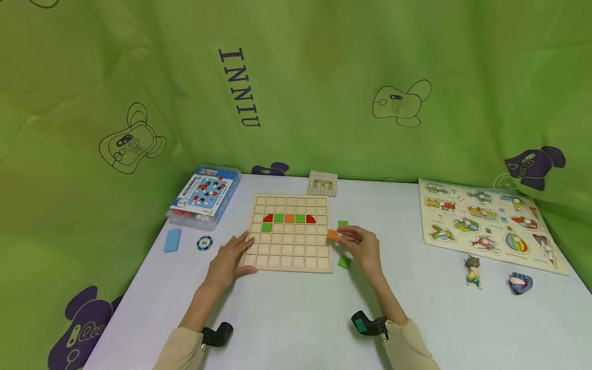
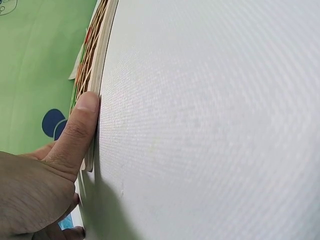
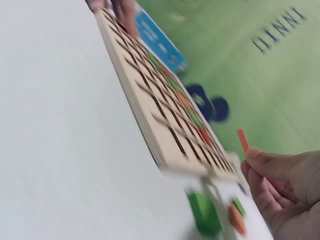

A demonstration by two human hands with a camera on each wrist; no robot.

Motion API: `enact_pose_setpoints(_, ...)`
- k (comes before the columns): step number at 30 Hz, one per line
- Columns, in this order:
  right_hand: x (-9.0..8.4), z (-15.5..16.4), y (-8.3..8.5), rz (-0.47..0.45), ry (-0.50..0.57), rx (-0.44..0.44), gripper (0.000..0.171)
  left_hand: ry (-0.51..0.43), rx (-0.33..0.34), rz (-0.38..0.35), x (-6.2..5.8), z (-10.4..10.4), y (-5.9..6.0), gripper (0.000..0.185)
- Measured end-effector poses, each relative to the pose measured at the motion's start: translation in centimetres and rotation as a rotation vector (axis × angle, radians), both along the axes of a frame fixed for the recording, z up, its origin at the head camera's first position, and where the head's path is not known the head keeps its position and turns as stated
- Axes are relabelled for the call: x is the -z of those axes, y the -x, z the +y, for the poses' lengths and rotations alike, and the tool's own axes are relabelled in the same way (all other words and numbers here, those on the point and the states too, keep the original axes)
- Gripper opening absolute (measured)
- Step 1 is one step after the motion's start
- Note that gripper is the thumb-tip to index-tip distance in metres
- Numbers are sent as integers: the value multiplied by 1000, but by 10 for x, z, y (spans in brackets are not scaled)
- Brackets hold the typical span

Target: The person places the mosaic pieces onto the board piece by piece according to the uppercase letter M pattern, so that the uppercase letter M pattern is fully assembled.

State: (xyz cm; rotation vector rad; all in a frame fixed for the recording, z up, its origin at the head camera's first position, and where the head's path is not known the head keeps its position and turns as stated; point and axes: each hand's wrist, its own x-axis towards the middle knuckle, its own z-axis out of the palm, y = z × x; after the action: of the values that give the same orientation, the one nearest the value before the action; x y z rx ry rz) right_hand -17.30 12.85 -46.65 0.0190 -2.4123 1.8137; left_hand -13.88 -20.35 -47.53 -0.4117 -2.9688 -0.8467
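On white table (image 1: 296,318) before green curtain (image 1: 324,92), left hand (image 1: 228,259) flat steadies board (image 1: 290,259), right hand (image 1: 363,245) pinches orange tile (image 1: 332,235).

two bare hands: left hand (image 1: 226,259), right hand (image 1: 365,246). no rings or gloves visible. beige long sleeves (image 1: 178,349) cover both forearms to the wrist. a black device (image 1: 217,335) is strapped at the left wrist; a black device with a teal patch (image 1: 367,325) at the right.
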Motion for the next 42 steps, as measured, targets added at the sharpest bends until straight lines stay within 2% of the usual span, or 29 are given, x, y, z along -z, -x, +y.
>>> enact_pose_setpoints(5,5,-45,4,76,-11,-59,26,-4,2,-3,1,0,1,78)
enact_pose_setpoints(12,16,-100,13,177,-59,-201,22,-2,4,-16,-1,2,0,78)
enact_pose_setpoints(15,17,-115,15,194,-80,-247,22,-1,7,-6,-1,3,0,78)
enact_pose_setpoints(21,16,-132,20,171,-125,-306,26,16,9,16,-2,4,1,78)
enact_pose_setpoints(25,16,-138,21,147,-87,-310,30,21,8,15,-2,4,2,78)
enact_pose_setpoints(33,15,-136,21,83,21,-337,27,22,9,10,-2,4,3,77)
enact_pose_setpoints(38,3,-110,16,37,11,-348,25,27,3,0,-3,4,1,78)
enact_pose_setpoints(42,-4,-69,19,71,-12,-294,25,20,-13,11,-2,2,0,79)
